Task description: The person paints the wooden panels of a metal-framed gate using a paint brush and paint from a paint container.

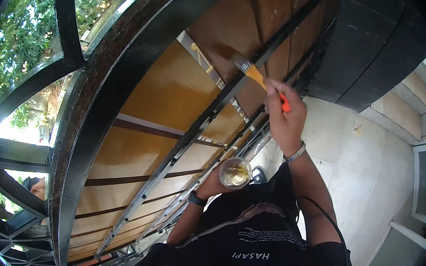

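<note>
My right hand point(286, 115) is closed around the handle of a paintbrush point(254, 75), which has a yellow and orange-red handle. Its bristles are at a brown wooden panel point(223, 35), where a darker, wet-looking patch shows by the tip. Lower down, my left hand point(211, 185) holds a clear cup point(235, 172) with some pale yellowish liquid in it. The cup hides most of that hand's fingers. Beside the brown panel, a glossy golden-yellow panel point(173, 92) reflects light.
Black metal bars point(198, 126) run across the wooden panels. A curved black metal frame point(92, 94) with openwork stands at the left, with foliage and part of a person point(36, 187) beyond. Steps point(403, 103) and a pale tiled floor point(337, 141) lie at the right.
</note>
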Demonstrator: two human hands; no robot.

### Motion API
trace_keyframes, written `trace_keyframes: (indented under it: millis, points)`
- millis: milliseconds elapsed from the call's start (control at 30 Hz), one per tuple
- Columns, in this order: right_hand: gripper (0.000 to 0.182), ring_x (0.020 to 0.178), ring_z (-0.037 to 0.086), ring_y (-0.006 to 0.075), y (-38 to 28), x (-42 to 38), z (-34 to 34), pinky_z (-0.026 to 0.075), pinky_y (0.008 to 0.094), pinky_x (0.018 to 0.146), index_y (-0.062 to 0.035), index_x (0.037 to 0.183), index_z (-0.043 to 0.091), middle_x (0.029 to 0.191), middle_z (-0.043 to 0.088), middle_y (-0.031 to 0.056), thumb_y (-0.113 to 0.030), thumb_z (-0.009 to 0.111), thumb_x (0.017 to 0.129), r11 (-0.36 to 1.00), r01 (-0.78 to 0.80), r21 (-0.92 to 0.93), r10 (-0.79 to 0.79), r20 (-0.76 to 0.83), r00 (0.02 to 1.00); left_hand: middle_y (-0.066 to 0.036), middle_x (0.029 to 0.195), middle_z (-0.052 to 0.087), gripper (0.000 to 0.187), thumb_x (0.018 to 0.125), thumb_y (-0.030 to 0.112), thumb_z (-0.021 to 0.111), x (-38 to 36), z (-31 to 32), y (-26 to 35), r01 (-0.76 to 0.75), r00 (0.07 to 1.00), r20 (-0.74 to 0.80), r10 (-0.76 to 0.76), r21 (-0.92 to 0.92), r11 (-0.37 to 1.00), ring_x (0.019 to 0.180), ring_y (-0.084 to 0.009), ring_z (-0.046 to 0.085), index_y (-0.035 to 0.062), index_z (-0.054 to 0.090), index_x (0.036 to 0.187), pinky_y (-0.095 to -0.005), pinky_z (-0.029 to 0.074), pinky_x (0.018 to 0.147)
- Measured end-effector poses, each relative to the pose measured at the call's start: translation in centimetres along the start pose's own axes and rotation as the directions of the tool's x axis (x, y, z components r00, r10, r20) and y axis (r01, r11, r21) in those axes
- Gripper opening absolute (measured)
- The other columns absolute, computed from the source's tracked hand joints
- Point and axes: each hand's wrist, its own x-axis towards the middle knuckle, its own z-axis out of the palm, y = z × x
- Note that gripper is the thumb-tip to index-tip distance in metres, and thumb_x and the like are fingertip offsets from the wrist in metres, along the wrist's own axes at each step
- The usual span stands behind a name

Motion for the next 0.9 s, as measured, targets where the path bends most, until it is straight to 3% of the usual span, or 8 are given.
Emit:
trace_keyframes:
  millis: [100,200,300,500,567,633,733,900]
  points:
    - [0.018,0.069,0.057,0.0040,-3.1,2.1,0.5,0.046,0.0199,0.062,-0.0008,0.110,0.069,0.080,0.066,0.0018,-0.012,0.062,0.097,0.948,-0.071,0.310,0.064,0.035,0.997,-0.010,0.129,0.060,0.088,0.061,0.009,0.093,0.0,0.0,0.5,0.017,1.000,-0.011,-0.017,0.020,1.000,0.118,-0.0200,0.058,0.0022,0.047,0.135,-0.0351,0.047,0.103]
    - [0.019,0.067,0.054,0.0017,-2.1,2.9,1.0,0.043,0.0180,0.058,-0.0024,0.112,0.069,0.075,0.062,-0.0015,-0.013,0.062,0.097,0.870,0.221,0.440,-0.176,-0.140,0.974,-0.011,0.128,0.061,0.083,0.067,0.014,0.091,-0.3,0.0,0.3,-0.005,1.000,-0.009,0.005,0.000,1.000,0.119,-0.0216,0.059,0.0020,0.047,0.135,-0.0349,0.046,0.103]
    - [0.020,0.067,0.055,0.0031,1.8,1.6,1.1,0.043,0.0190,0.059,-0.0019,0.113,0.068,0.076,0.063,-0.0006,-0.012,0.061,0.098,0.898,-0.030,0.438,0.023,0.022,0.999,-0.012,0.127,0.061,0.082,0.067,0.014,0.091,-0.6,0.0,0.0,0.003,1.000,-0.010,-0.003,0.018,1.000,0.118,-0.0216,0.060,0.0018,0.047,0.135,-0.0346,0.046,0.102]
    - [0.020,0.076,0.065,0.0095,5.8,0.1,-1.3,0.053,0.0260,0.070,-0.0020,0.112,0.068,0.086,0.070,0.0081,-0.013,0.060,0.098,0.993,-0.119,-0.026,0.119,0.015,0.993,-0.011,0.125,0.063,0.082,0.067,0.013,0.091,-0.6,0.2,0.2,0.008,1.000,-0.029,-0.009,-0.023,1.000,0.116,-0.0216,0.061,0.0016,0.047,0.135,-0.0344,0.047,0.102]
    - [0.020,0.079,0.070,0.0167,5.2,1.9,-1.9,0.054,0.0293,0.073,-0.0032,0.111,0.068,0.091,0.072,0.0138,-0.016,0.060,0.097,0.979,0.108,-0.171,-0.132,-0.137,0.982,-0.011,0.125,0.063,0.081,0.067,0.012,0.090,-0.5,0.1,0.0,0.011,1.000,-0.025,-0.012,-0.035,0.999,0.117,-0.0213,0.060,0.0018,0.047,0.135,-0.0345,0.047,0.102]
    - [0.020,0.078,0.065,0.0160,4.6,2.9,-1.4,0.051,0.0289,0.072,-0.0025,0.111,0.068,0.094,0.071,0.0120,-0.015,0.063,0.096,0.979,0.087,-0.183,-0.112,-0.131,0.985,-0.011,0.126,0.062,0.081,0.067,0.012,0.090,-0.6,0.3,-0.1,0.018,1.000,-0.016,-0.018,-0.046,0.999,0.117,-0.0211,0.060,0.0020,0.047,0.135,-0.0346,0.047,0.102]
    - [0.020,0.078,0.062,0.0287,4.6,2.1,-0.5,0.052,0.0364,0.070,-0.0048,0.106,0.068,0.086,0.065,0.0128,-0.003,0.067,0.086,0.821,0.512,-0.255,-0.466,0.220,0.857,-0.011,0.126,0.062,0.080,0.067,0.011,0.090,-0.2,0.4,0.1,0.005,1.000,0.010,-0.005,-0.023,1.000,0.118,-0.0207,0.060,0.0023,0.048,0.135,-0.0347,0.046,0.103]
    - [0.023,0.071,0.060,0.0251,3.6,-0.5,-3.1,0.050,0.0385,0.066,-0.0063,0.107,0.068,0.078,0.061,0.0088,-0.002,0.069,0.084,0.808,0.565,-0.166,-0.446,0.455,0.771,-0.010,0.127,0.062,0.081,0.066,0.009,0.090,0.0,0.5,0.2,0.020,0.999,-0.036,-0.022,-0.051,0.999,0.118,-0.0203,0.059,0.0025,0.048,0.134,-0.0350,0.046,0.104]
